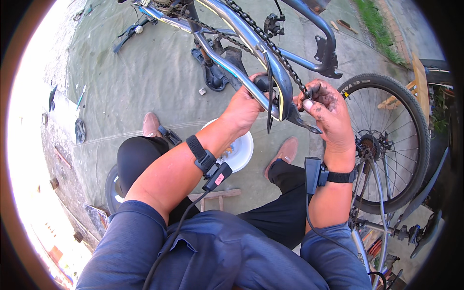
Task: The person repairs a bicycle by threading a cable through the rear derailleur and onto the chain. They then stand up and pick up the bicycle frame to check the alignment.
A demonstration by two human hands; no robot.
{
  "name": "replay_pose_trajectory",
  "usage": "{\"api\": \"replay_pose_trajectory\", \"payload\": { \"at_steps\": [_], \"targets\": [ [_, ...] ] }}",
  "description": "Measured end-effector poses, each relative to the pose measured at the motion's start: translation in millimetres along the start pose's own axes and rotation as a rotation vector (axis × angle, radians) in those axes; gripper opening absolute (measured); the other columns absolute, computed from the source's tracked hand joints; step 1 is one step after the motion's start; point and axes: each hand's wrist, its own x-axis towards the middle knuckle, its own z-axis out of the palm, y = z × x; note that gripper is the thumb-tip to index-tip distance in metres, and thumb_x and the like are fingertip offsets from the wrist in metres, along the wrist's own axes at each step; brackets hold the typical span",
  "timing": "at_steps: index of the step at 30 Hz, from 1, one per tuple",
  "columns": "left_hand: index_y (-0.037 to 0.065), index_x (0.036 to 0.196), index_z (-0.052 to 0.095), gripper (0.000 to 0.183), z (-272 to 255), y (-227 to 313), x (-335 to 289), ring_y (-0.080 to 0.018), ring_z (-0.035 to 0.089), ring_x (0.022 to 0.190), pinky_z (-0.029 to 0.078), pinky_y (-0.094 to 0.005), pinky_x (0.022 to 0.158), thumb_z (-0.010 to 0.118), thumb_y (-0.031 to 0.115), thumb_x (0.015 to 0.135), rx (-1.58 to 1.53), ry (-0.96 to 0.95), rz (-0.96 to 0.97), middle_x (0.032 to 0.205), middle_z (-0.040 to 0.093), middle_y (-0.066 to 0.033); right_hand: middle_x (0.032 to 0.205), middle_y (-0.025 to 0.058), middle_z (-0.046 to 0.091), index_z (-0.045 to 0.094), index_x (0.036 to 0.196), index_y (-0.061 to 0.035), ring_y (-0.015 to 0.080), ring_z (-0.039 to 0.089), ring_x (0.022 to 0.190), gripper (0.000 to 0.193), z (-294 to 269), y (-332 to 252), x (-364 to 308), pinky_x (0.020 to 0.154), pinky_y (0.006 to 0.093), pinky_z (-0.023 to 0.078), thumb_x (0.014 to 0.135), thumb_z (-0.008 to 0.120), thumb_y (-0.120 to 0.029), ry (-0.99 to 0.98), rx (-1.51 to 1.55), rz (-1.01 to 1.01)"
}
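A grey-blue bicycle frame point(235, 73) hangs in front of me, with its rear end pointing toward me. My left hand point(245, 109) is closed round one of its tubes near that end; the fingertips are partly hidden behind the tube, beside a dark rounded part point(261, 83). A dark bicycle chain point(271, 46) runs along the frame's right side. Its near end lies between the thumb and fingers of my right hand point(327, 110), which are smeared with black grease. Just left of that hand, a metal dropout point(303, 123) sticks out. A black cable point(269, 108) dangles between my hands.
A white basin point(245, 153) with small parts stands on the green ground sheet point(159, 87) between my feet. At right is another bicycle's wheel point(419, 159) with its frame. A black saddle point(212, 75) is beyond my left hand. Loose tools and parts lie far left.
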Motion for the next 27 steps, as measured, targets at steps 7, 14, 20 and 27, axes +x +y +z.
{"api": "replay_pose_trajectory", "payload": {
  "at_steps": [7,14,20,27],
  "targets": [
    [0.011,0.132,0.046,0.047,-4.9,-3.5,1.9,-0.0127,0.065,0.085,0.054,-0.0290,0.074,0.063,0.006,0.089,-0.051,-0.040,-0.009,0.100,0.065,-0.0016,0.092,0.0054,0.061,0.057,0.102,-0.0014,0.0153,0.063,0.083,0.036,3.8,-11.8,-15.5,0.073,0.0284,0.052,0.078,0.079,-0.016,0.011,-0.032,-0.002],
    [0.011,0.134,0.044,0.049,-8.7,-5.0,4.4,-0.0137,0.065,0.090,0.055,-0.0305,0.077,0.062,0.004,0.089,-0.078,-0.049,0.009,0.104,0.064,-0.0021,0.095,0.0058,0.061,0.056,0.100,-0.0024,0.0154,0.060,0.093,0.039,8.0,-12.6,-21.9,0.079,0.0283,0.049,0.075,0.082,-0.017,0.016,-0.060,-0.093],
    [0.012,0.134,0.045,0.049,-11.0,-6.0,6.4,-0.0136,0.064,0.093,0.054,-0.0307,0.080,0.062,0.002,0.089,-0.086,-0.069,0.026,0.107,0.064,-0.0021,0.101,0.0071,0.060,0.056,0.101,-0.0019,0.0163,0.059,0.094,0.038,6.6,-16.8,-25.4,0.077,0.0259,0.045,0.073,0.080,-0.011,0.065,-0.121,-0.048],
    [0.012,0.133,0.046,0.049,-11.9,-2.9,8.0,-0.0108,0.061,0.085,0.052,-0.0277,0.074,0.063,0.001,0.088,-0.016,-0.014,0.004,0.100,0.062,0.0004,0.110,0.0099,0.056,0.059,0.109,-0.0025,0.0201,0.058,0.097,0.048,-9.0,-22.5,-30.2,0.084,0.0318,0.042,0.066,0.080,-0.006,-0.114,-0.211,-0.155]
  ]
}}
